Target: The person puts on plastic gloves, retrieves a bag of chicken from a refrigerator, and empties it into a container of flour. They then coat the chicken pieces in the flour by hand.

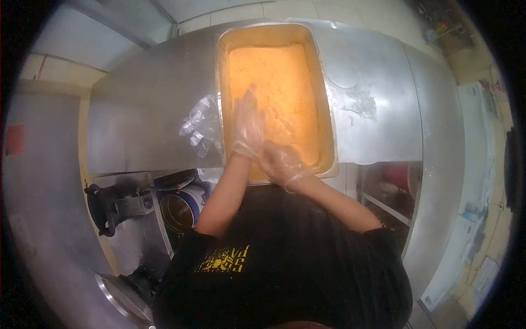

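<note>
My left hand (249,125) wears a clear plastic glove, its fingers stretched out and pointing away from me over a deep metal tray (322,98). My right hand (282,164), in a clear glove too, has its fingers bent at the cuff of the left glove and seems to grip it there; the fingertips are partly hidden. Inside the tray lies a broad, flat layer of orange-yellow powder or crumb (276,82), with slight ridges near its middle. Both hands are above the tray's near half.
A crumpled clear plastic bag or glove (200,126) lies left of the tray on the steel table (148,109). A whitish smear (356,101) marks the steel on the right. Below the table stand a blue-and-white tin (183,211) and a red container (399,176).
</note>
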`<action>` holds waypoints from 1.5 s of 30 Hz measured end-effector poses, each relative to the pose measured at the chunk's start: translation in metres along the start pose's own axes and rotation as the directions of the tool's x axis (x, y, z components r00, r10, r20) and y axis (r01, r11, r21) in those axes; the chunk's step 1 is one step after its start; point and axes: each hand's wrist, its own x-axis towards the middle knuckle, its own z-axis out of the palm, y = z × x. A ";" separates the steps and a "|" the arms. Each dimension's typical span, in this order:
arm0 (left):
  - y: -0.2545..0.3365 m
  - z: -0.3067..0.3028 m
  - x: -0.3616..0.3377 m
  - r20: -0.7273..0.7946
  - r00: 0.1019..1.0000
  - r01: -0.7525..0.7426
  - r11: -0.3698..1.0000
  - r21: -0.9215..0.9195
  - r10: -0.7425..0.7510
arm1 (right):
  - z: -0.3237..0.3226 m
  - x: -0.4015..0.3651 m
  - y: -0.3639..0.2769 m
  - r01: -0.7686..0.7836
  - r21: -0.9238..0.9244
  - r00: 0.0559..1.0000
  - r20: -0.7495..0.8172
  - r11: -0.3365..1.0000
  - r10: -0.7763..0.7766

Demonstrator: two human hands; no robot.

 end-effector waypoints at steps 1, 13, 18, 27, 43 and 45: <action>-0.004 0.001 0.002 -0.066 0.996 -0.053 0.998 0.013 0.054 | 0.001 0.001 0.004 -0.037 -0.010 0.999 -0.034 0.999 0.037; -0.003 -0.032 0.017 0.145 0.984 -0.119 0.221 0.968 -0.104 | -0.060 0.066 0.076 -0.376 -0.640 0.909 -0.113 0.670 0.402; 0.012 -0.011 -0.011 0.313 0.867 -0.372 -0.087 0.924 -0.387 | -0.071 0.085 0.065 -0.299 -0.483 0.941 -0.003 0.823 0.339; -0.007 0.001 -0.018 0.333 0.939 -0.344 0.254 0.904 0.087 | -0.103 0.085 0.051 -0.367 0.530 0.920 0.084 0.764 0.384; 0.010 0.002 0.001 -0.028 0.995 0.075 0.514 0.854 -0.098 | -0.055 0.050 0.068 -0.074 0.379 0.894 -0.385 0.922 0.230; 0.014 0.010 0.000 -0.017 1.000 0.009 0.415 0.910 0.017 | -0.059 0.050 0.061 -0.035 0.462 0.872 -0.418 0.886 0.253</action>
